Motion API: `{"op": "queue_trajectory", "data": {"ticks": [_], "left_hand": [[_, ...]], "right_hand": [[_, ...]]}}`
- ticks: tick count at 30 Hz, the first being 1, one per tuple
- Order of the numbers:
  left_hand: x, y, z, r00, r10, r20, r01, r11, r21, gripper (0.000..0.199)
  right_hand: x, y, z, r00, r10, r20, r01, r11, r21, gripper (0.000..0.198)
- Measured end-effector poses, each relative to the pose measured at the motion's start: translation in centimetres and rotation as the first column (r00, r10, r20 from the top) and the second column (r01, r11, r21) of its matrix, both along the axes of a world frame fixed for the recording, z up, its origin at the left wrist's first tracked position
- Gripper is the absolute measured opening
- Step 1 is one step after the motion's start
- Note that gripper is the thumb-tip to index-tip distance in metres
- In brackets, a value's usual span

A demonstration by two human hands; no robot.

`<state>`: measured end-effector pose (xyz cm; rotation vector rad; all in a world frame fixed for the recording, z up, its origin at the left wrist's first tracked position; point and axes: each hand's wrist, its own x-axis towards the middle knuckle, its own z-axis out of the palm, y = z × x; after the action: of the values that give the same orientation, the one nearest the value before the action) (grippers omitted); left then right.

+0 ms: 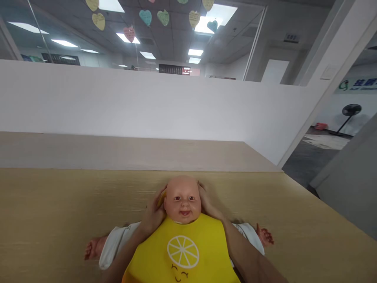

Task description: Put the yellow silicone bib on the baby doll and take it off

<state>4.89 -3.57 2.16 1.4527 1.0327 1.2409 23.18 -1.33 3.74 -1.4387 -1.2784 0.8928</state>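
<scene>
A baby doll in white sleeves lies face up on the wooden table, arms spread to both sides. A yellow bib with a white lemon slice and a smiling face covers its chest. My left hand is curled beside the doll's head, with a yellow strip of the bib showing at its fingers. On the other side, my right hand reaches round behind the head and neck. Its fingers are bent and partly hidden, so what they hold does not show. The back of the bib's neck is hidden by the head.
The wooden table meets a paler ledge along a white wall. Above is a glass window with heart-shaped notes. To the right, a doorway shows a black fan and a red basin.
</scene>
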Motion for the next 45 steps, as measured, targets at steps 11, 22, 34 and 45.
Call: {"op": "queue_trajectory", "data": {"ticks": [11,22,34,45], "left_hand": [[-0.2,-0.3,1.2,0.989,0.067,-0.135,-0.074,0.996,-0.043,0.047],[-0.4,-0.1,0.5,0.972,0.071,-0.225,-0.091,0.993,-0.080,0.046],[-0.6,-0.1,0.1,0.961,0.087,-0.263,-0.109,0.991,-0.073,0.051],[-2.1,0.0,1.8,0.931,0.112,-0.349,-0.138,0.989,-0.052,0.035]], "right_hand": [[0.9,0.8,-0.5,0.976,-0.077,-0.204,0.050,0.990,-0.135,0.069],[1.4,0.9,-1.2,0.998,-0.067,0.012,0.068,0.993,-0.095,0.058],[1.8,1.3,-2.0,0.994,-0.073,0.075,0.080,0.993,-0.087,0.055],[3.4,1.5,-0.4,0.952,-0.227,0.204,0.229,0.973,0.014,0.063]]}}
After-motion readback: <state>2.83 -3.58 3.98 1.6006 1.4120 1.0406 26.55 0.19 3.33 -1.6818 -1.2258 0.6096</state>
